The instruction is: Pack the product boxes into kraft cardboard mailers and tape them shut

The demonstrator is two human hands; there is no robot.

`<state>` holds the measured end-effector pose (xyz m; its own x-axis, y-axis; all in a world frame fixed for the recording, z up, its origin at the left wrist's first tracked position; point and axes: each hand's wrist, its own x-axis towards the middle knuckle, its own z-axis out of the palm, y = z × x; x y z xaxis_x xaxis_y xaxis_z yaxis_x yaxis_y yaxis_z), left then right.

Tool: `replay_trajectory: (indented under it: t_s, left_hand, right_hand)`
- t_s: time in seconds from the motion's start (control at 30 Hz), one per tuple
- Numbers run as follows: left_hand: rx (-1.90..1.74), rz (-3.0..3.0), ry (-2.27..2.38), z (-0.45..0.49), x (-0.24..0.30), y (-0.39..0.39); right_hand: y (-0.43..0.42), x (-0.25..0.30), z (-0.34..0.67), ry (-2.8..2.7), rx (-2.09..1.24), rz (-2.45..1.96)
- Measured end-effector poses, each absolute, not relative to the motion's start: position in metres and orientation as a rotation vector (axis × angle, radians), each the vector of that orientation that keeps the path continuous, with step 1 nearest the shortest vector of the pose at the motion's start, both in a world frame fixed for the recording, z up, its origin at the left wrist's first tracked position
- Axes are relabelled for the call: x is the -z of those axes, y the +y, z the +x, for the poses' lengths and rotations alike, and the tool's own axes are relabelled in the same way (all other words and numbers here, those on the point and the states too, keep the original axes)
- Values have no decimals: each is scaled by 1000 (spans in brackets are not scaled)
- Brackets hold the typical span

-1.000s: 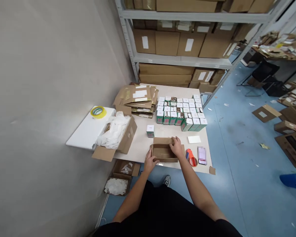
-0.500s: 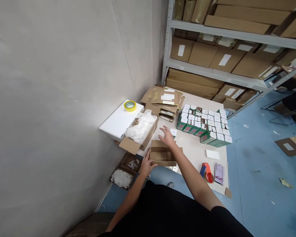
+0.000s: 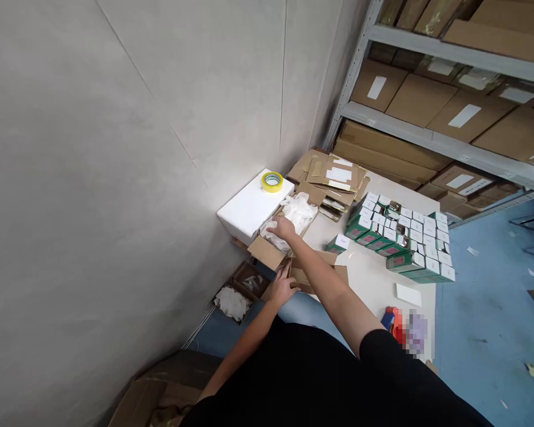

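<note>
My left hand [image 3: 283, 287] is closed on the left side of an open cardboard box [image 3: 340, 274] at the table's near edge. My right arm hides part of that box. Up and to the left, my right hand [image 3: 283, 228] reaches into a second open carton [image 3: 267, 252] full of crumpled white packing paper [image 3: 299, 210]. Its fingers are curled at the paper and look pinched on it. A single green-and-white small box [image 3: 337, 244] stands just beyond the cardboard box.
Rows of green-and-white boxes [image 3: 404, 237] stand right of centre. Yellow tape [image 3: 272, 182] lies on a white block [image 3: 249, 210]. Flattened cartons [image 3: 333, 172] are stacked behind. A red tape dispenser [image 3: 399, 326] sits near right; a loaded shelf [image 3: 427, 139] rises behind.
My right hand has moved left from above the cardboard box to the white packing paper. My left hand stays on the box. The view has shifted, so the scene sits farther right.
</note>
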<state>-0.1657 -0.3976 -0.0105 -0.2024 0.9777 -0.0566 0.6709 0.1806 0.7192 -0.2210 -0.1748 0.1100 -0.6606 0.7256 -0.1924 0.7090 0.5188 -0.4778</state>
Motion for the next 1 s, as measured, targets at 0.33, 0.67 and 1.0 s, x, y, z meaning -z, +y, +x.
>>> replay_trajectory:
  t_s: [0.33, 0.67, 1.0]
  left_hand:
    - [-829, 1555, 1917, -167, 11, -399]
    - [-831, 1656, 1965, -151, 20, -397]
    - [-809, 1854, 1895, -88, 19, -367]
  right_hand:
    - [-171, -97, -215, -2508, -791, -1211]
    - [-163, -131, -147, -1941, -964, -983]
    - [-184, -133, 40, -1582, -937, -1119]
